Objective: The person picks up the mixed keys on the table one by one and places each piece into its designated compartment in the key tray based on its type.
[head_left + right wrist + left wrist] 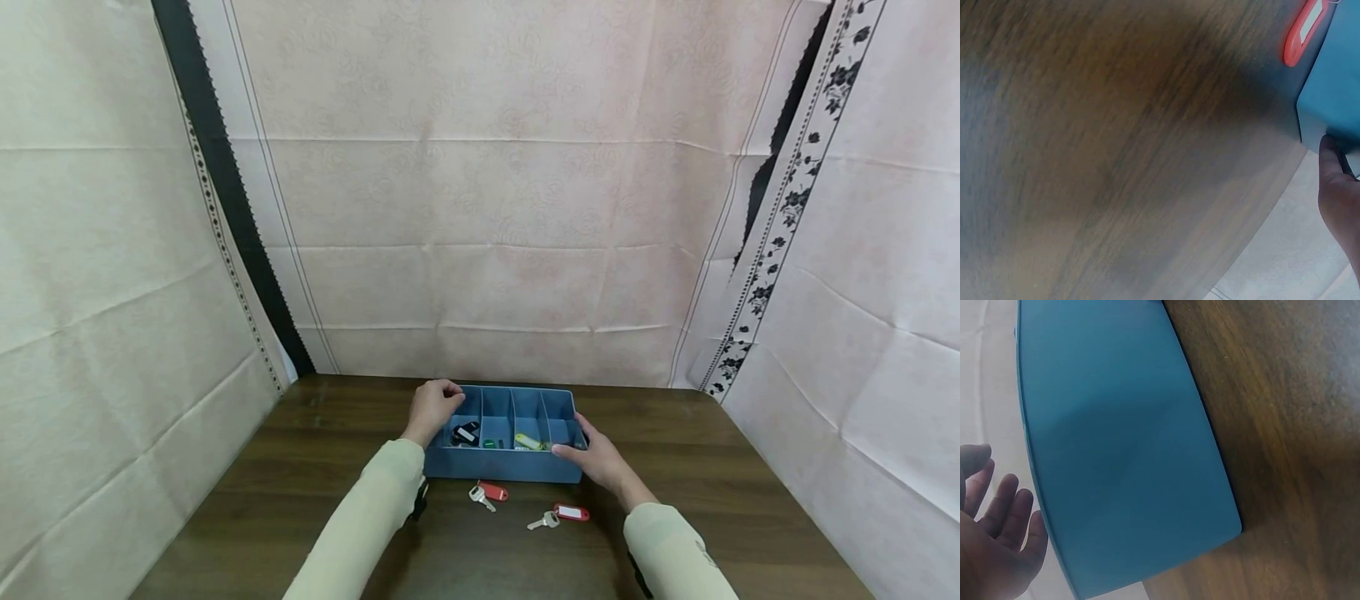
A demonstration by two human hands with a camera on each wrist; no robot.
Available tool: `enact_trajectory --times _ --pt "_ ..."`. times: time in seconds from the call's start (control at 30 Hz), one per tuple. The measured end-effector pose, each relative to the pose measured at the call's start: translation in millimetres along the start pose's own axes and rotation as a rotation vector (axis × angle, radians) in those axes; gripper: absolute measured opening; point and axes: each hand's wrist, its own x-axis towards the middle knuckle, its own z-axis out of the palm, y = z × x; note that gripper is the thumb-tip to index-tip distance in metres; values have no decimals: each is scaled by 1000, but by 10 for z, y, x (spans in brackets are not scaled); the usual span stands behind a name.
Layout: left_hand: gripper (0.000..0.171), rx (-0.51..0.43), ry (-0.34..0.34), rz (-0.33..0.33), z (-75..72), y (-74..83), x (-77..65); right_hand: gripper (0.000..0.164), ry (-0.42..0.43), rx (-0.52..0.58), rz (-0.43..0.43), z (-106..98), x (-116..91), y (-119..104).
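Note:
A blue box (pixel 502 467) with a row of compartments stands on the wooden table. My left hand (pixel 435 408) hovers at the box's left end, fingertips near the rim; the left wrist view shows its fingers loosely bent with nothing between them. At the right end, my right hand (pixel 603 462) grips the box, thumb over the front edge and fingers along the side wall. Inside lie black key tags (pixel 467 433), something green (pixel 490 444) and a yellow-green tag (pixel 528 442), each in its own compartment; the front wall partly hides them.
Before the box lie two keys, one with a red tag (pixel 492 492), the other with a white-labelled red tag (pixel 572 512). Pale cloth (pixel 487 292) hangs behind the brown table (pixel 337 467) and along both sides.

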Motion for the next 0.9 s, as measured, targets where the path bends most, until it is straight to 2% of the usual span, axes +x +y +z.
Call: enact_trajectory --times 0.3,0.63,0.77,0.9 --pt "11 10 3 34 -46 47 -35 94 -2 14 5 0 -7 -3" --pt "14 -19 9 80 -125 178 -164 109 -2 2 -27 -20 -19 -1" --pt "12 -38 6 88 -157 204 -242 106 -3 5 -28 -15 -20 4" --pt "10 -46 9 131 -187 191 -323 101 -3 0 -24 -7 -17 -1"
